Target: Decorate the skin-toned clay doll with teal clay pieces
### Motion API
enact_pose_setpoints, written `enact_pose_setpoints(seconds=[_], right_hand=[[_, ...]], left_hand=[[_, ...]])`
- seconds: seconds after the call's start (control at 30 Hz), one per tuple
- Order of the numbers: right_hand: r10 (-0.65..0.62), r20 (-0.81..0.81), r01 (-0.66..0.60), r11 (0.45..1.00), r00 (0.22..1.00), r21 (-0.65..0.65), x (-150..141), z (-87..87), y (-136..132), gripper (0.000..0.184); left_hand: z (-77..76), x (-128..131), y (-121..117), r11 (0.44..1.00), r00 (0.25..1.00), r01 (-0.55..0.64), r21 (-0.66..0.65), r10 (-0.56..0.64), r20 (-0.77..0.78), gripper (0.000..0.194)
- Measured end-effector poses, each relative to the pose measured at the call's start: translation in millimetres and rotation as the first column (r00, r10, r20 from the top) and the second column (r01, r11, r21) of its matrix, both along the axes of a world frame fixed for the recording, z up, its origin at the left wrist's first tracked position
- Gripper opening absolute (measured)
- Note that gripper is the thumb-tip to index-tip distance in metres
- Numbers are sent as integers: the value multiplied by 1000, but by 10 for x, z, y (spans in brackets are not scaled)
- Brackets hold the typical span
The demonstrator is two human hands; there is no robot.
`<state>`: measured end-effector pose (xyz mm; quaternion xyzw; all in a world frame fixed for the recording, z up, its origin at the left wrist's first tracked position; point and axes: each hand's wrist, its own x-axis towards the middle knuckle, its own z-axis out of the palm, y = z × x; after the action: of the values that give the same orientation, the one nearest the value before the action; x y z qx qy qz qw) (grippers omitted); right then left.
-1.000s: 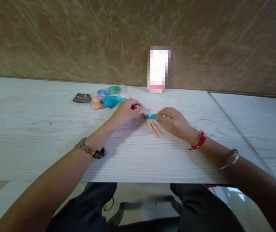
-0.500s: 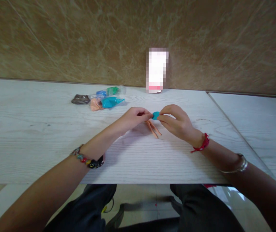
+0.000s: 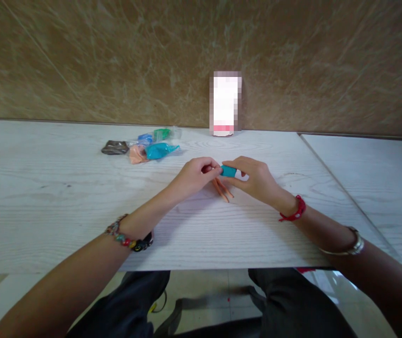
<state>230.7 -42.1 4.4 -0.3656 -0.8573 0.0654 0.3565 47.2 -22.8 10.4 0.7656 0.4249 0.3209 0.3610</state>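
Observation:
A small teal piece of modelling clay (image 3: 228, 171) is pinched between my two hands above the table. My left hand (image 3: 201, 170) holds its left end with thumb and forefinger. On the other side, the thumb and fingers of my right hand (image 3: 252, 173) grip it along its top and bottom edges. Thin peach clay strips (image 3: 224, 190) lie just below, their upper ends partly hidden by my left hand.
Bagged clay lies at the back left: a brown packet (image 3: 115, 147), a peach one (image 3: 138, 154), a teal one (image 3: 160, 150), a blue one (image 3: 145, 138) and a green one (image 3: 161, 134). A phone with a blurred screen (image 3: 224, 103) leans on the marbled wall (image 3: 116, 61).
The teal clay has gone from a rounded, flat look to a more blocky, rectangular one. My right fingers have shifted to its top and bottom. The view has tilted slightly.

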Motion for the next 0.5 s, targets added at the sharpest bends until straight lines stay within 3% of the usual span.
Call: enact_pose_setpoints(seconds=[0.13,0.33,0.5], right_hand=[[-37,-37,37,999,999,-15,2,5,-8,33],[-58,-58,59,998,997,13,22,-5,27,12],[-174,-22,172,984,985,-43,143,-81,179,8]], left_hand=[[-20,14,3,1000,1000,-2,16,2,-18,16],[-50,18,27,997,999,-29,67,32,-40,17],[-46,-29,74,965,980,-125,229,157,-126,16]])
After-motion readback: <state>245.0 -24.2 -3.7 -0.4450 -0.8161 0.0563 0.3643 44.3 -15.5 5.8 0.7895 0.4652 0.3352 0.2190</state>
